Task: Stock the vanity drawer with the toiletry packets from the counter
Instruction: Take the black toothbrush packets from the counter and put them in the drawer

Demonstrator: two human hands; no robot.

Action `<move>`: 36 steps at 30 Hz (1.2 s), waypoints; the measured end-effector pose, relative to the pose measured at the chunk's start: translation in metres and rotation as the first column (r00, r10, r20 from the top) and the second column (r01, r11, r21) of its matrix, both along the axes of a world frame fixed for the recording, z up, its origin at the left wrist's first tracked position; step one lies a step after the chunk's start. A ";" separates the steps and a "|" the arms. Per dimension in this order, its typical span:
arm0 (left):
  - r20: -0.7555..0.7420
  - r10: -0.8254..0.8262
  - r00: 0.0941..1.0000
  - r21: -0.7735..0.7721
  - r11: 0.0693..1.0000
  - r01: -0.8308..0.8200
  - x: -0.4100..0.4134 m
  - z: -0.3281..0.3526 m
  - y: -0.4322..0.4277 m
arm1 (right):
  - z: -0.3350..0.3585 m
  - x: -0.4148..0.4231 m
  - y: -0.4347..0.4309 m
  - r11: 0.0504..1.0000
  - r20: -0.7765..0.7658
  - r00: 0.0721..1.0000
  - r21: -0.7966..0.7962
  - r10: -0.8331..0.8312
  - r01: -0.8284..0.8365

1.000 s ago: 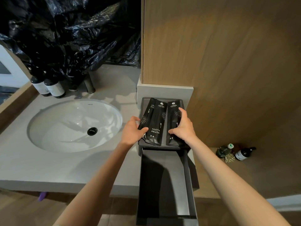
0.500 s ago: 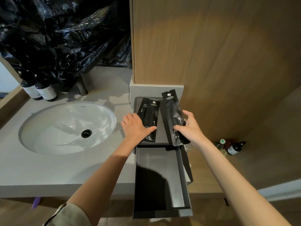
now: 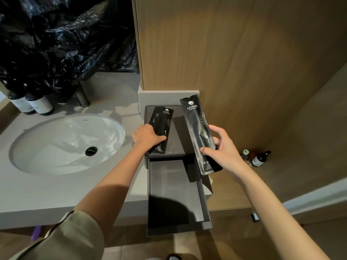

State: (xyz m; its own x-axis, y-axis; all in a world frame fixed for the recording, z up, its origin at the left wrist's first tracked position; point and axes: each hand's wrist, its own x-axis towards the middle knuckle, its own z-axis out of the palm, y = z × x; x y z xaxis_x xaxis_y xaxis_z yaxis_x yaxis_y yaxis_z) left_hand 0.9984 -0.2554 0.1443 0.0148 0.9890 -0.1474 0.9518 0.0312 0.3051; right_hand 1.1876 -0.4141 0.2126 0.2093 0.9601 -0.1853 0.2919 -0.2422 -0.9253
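A long black toiletry packet (image 3: pixel 199 128) with white print is lifted off the counter, held near its lower end by my right hand (image 3: pixel 223 147). It hangs tilted over the right rim of the open grey drawer (image 3: pixel 176 190), whose inside looks bare. Another black toothbrush packet (image 3: pixel 161 126) lies on the dark tray (image 3: pixel 178 136) on the counter, and my left hand (image 3: pixel 147 136) grips its lower part. How many packets lie under that hand I cannot tell.
A white sink (image 3: pixel 65 143) is set in the grey counter (image 3: pixel 47 192) on the left, with dark bottles (image 3: pixel 35 104) and black plastic sheeting (image 3: pixel 62 40) behind it. A wooden panel (image 3: pixel 234 62) rises behind the tray. Small bottles (image 3: pixel 260 158) stand on the floor at right.
My right hand has lifted its packet off the tray and brought it nearer and to the right, over the drawer's edge. My left hand has stayed on the packet in the tray.
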 end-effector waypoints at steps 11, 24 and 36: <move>0.281 -0.146 0.949 0.088 0.988 0.126 -0.005 0.011 -0.025 | -0.004 -0.005 -0.025 1.000 -0.072 0.997 -0.007 -0.012 0.011; 0.865 0.084 0.495 -0.028 0.992 -0.119 -0.069 0.012 -0.143 | -0.027 -0.008 -0.067 0.978 -0.132 0.985 -0.161 0.110 -0.131; 0.884 0.239 0.403 -0.135 0.954 -0.268 -0.104 0.003 -0.209 | -0.079 -0.053 -0.049 0.894 -0.176 0.966 -0.377 0.188 -0.243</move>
